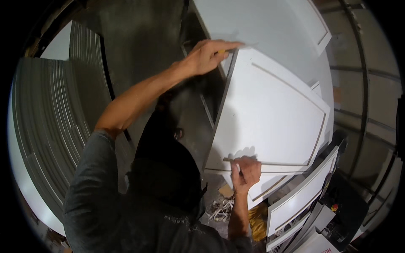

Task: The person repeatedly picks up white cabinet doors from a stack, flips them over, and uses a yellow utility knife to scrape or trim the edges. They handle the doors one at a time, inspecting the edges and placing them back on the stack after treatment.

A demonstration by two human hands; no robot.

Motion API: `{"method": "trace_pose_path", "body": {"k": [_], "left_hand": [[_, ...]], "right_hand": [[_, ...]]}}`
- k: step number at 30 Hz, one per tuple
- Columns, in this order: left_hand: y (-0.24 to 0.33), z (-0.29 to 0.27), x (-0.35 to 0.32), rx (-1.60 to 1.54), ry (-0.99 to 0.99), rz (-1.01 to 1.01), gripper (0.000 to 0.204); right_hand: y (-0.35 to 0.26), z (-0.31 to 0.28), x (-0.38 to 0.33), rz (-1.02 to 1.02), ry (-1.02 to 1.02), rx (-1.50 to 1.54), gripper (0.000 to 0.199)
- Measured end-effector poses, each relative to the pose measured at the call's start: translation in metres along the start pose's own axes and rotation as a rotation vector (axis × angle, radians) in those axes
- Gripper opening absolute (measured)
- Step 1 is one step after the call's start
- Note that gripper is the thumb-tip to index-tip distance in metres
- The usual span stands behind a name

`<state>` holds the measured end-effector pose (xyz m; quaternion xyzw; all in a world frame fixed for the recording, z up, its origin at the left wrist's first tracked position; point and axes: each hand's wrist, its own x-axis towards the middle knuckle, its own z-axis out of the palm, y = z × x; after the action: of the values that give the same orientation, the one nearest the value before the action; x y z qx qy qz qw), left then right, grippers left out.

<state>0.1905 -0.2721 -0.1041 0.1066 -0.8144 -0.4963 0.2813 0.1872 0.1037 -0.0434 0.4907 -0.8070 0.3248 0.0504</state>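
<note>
A white board [270, 109] with a thin groove running near its edges lies tilted in front of me, on top of a larger white surface. My left hand [209, 55] is at its far left corner, fingers closed round a small yellow thing that is mostly hidden. The index finger stretches out over the corner. At the near edge of the board, my right hand [246, 173] is closed, its fingers curled at the edge beside the groove. What lies under those fingers is hidden.
A larger white sheet [253, 21] extends behind the board. On the left stands a big stack of grey-edged panels [46, 109]. More white grooved panels [301, 194] lean at the lower right, near a yellow bag [258, 221] and tangled pale cord [220, 210].
</note>
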Motion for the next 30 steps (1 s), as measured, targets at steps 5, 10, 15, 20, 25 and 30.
{"method": "trace_pose_path", "body": {"k": [5,10,15,20,25,30], "left_hand": [[0.011,0.003,-0.002,-0.041,0.02,-0.246,0.048],[-0.014,0.016,-0.018,-0.002,0.058,0.073,0.047],[0.005,0.017,-0.071,-0.065,-0.08,0.234,0.049],[0.092,0.009,-0.176,0.086,-0.505,0.191,0.066],[0.131,0.009,-0.287,0.029,-0.866,0.272,0.069],[0.123,-0.058,-0.144,-0.133,-0.121,-0.538,0.027]], "right_hand": [[-0.002,0.005,-0.003,0.032,0.02,-0.019,0.02],[0.0,0.001,-0.008,0.008,0.014,-0.024,0.019],[0.002,-0.003,-0.013,0.024,-0.01,-0.033,0.015],[-0.001,-0.004,-0.015,0.04,0.004,-0.036,0.013],[0.001,0.0,-0.012,-0.012,0.063,0.042,0.016],[0.022,0.018,-0.048,0.078,0.162,-0.093,0.021]]}}
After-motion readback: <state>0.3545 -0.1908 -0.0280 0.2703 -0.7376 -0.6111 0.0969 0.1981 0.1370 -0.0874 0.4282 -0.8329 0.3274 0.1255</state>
